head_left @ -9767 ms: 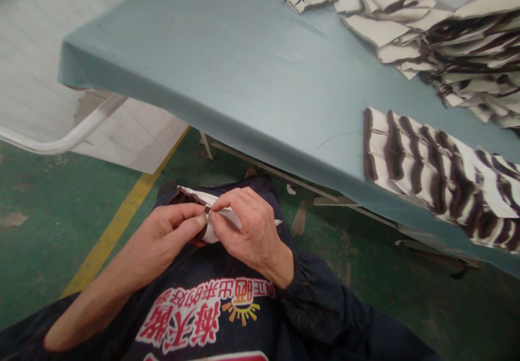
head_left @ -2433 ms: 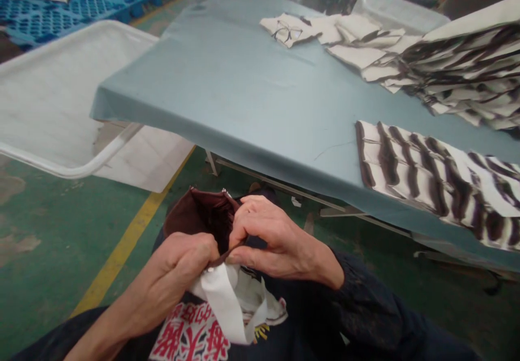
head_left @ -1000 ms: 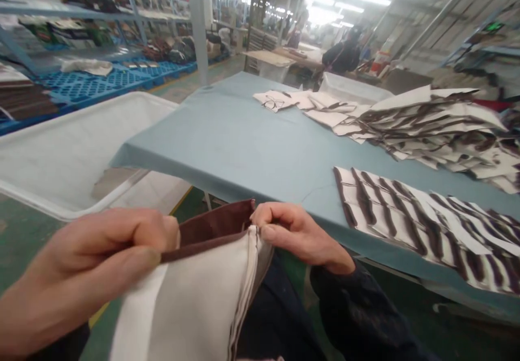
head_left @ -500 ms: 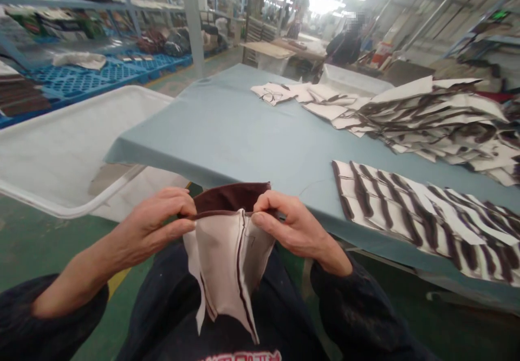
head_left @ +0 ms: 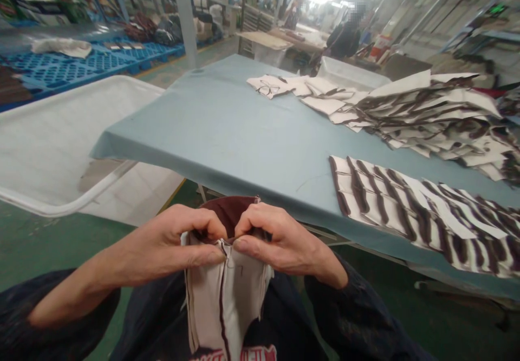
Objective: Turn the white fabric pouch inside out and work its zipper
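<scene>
A sewn fabric piece (head_left: 239,296), off-white outside with a dark brown lining, hangs in front of my body. Its top edge is gripped between thumb and fingers of my left hand (head_left: 179,242), just left of a dark vertical seam. My right hand (head_left: 280,236) pinches the same edge right of that seam, so the two thumbs almost meet. Behind my fingers the brown inside of the piece shows as a curved opening. The lower end hangs loose over my dark clothing.
A table with a blue-grey cover (head_left: 227,128) stands ahead. On its right lie a row of overlapping white-and-brown pieces (head_left: 406,204) and a heaped pile (head_left: 439,106). Eyeglasses (head_left: 268,87) rest on pale fabric. A white bin (head_left: 73,209) stands left. A person (head_left: 344,36) is in the background.
My left hand has slid right along the top edge, and my right hand slightly left, so both now pinch close together at the seam. The piece has dropped a little lower.
</scene>
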{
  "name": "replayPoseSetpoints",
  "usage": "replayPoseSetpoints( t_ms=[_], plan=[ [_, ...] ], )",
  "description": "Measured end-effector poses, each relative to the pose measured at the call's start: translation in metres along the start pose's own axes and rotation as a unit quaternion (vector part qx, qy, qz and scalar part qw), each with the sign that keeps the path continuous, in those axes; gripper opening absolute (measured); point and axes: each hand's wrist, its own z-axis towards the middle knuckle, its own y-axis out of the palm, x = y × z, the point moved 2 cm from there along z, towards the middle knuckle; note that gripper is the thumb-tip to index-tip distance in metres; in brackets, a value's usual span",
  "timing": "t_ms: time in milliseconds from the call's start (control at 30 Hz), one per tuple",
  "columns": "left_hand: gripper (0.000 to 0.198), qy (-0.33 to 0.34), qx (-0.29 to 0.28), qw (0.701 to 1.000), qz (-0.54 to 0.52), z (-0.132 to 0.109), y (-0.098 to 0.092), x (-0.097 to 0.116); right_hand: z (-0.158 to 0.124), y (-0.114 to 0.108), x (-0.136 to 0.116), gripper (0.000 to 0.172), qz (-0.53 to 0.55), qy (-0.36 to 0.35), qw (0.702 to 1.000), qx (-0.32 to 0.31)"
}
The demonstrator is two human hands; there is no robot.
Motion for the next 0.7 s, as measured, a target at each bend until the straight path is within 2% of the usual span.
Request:
replayPoseSetpoints(
  t_ms=[267,433,567,700],
  plan=[
    [0.024,-0.032,0.010,0.999,0.015,-0.002,0.001,-0.007,-0.001,0.012,0.012,0.023,0.068,0.014,0.998,0.008],
    [0.027,-0.043,0.006,0.999,0.025,-0.010,0.002,-0.016,-0.001,0.018,0.013,0.023,0.048,0.034,0.998,0.003],
    [0.029,-0.052,0.015,0.998,0.020,-0.014,0.005,-0.017,0.003,0.021,0.009,0.038,0.057,0.052,0.997,0.007],
    [0.029,-0.057,0.025,0.998,0.020,-0.017,0.007,-0.012,0.010,0.022,0.004,0.050,0.137,0.075,0.988,-0.004]
  ],
)
